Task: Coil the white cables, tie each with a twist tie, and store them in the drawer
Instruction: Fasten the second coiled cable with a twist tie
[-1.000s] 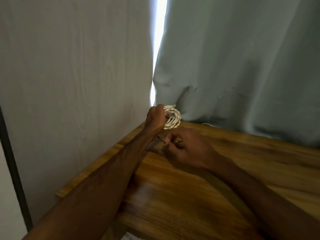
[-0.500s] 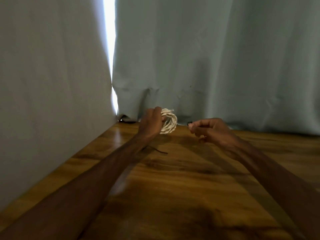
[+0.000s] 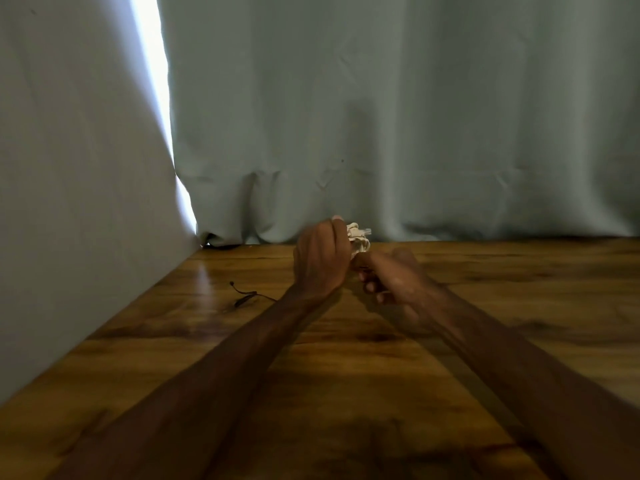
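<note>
A: Head view: our left hand [image 3: 320,259] grips the coiled white cable [image 3: 358,237], fingers wrapped round it, held up near the table's far edge.
B: Right hand [image 3: 394,280]?
A: Curled just under the coil. Too blurred, can't tell if it pinches a tie. We shld clamp the loops tight w/ the left and wrap mid-coil.
B: Surroundings?
A: Wooden table [image 3: 485,323], dark strand [image 3: 246,298] lying to the left, grey curtain [image 3: 381,116] behind, light thru a gap [image 3: 152,81].
</note>
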{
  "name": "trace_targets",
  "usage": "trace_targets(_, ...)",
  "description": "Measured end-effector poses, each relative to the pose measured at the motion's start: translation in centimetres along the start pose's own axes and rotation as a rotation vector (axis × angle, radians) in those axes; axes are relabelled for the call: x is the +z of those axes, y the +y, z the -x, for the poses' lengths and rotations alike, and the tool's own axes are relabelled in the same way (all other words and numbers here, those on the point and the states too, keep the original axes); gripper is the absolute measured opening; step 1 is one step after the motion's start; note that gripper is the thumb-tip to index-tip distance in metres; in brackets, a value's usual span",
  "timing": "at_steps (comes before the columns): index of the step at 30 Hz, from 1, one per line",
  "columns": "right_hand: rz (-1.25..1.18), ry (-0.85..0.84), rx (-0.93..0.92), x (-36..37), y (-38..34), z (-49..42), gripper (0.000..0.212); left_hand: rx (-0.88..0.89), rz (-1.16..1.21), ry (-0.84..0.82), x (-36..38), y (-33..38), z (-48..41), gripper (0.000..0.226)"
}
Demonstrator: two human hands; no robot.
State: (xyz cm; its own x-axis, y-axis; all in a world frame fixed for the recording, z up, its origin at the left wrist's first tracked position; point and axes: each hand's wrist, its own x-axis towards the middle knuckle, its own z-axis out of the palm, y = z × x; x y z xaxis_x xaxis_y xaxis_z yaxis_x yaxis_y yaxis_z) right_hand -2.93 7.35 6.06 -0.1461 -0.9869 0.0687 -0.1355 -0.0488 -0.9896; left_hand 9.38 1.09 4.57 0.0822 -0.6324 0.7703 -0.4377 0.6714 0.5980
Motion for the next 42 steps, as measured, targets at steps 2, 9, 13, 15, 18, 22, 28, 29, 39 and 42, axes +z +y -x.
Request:
trace_targets(2,-0.027,0.019,0.039,0.1,0.0,0.1,0.014,-0.049,0.005,-0.059,-0.1,0.5,-0.4,0.039)
trace_targets(9,-0.182,-0.038,0.075,0.3,-0.3,0.3,0.016,0.007,-0.133,0.022,0.4,1.5,0.7,0.040)
trace_targets(13,-0.363,-0.077,0.130,0.4,0.3,0.4,0.008,0.045,-0.146,0.014,0.2,1.9,0.8,0.040)
trace_targets(15,-0.499,-0.122,0.151,0.5,0.2,0.4,0.007,0.071,-0.167,0.017,0.2,1.7,0.6,0.040)
trace_targets(18,-0.578,-0.192,0.145,0.6,-0.2,0.3,0.011,0.106,-0.198,0.043,-0.3,1.2,0.2,0.036)
trace_targets(22,-0.434,-0.227,0.112,0.5,-0.4,0.6,0.013,0.182,-0.271,0.047,-1.2,0.6,-0.4,0.030)
trace_targets(28,-0.342,-0.119,0.135,0.8,-0.5,0.7,0.009,0.223,-0.307,0.004,-1.1,0.5,0.0,0.030)
trace_targets(29,-0.367,-0.109,0.134,0.7,-0.6,0.7,0.009,0.241,-0.304,-0.011,-1.0,0.7,0.1,0.029)
trace_targets(39,-0.536,-0.133,0.220,0.6,-0.8,0.9,0.020,0.346,-0.297,-0.129,-1.1,0.5,0.1,0.034)
trace_targets(42,-0.511,-0.107,0.235,0.6,-0.9,0.9,0.015,0.354,-0.339,-0.163,-1.0,0.4,0.2,0.031)
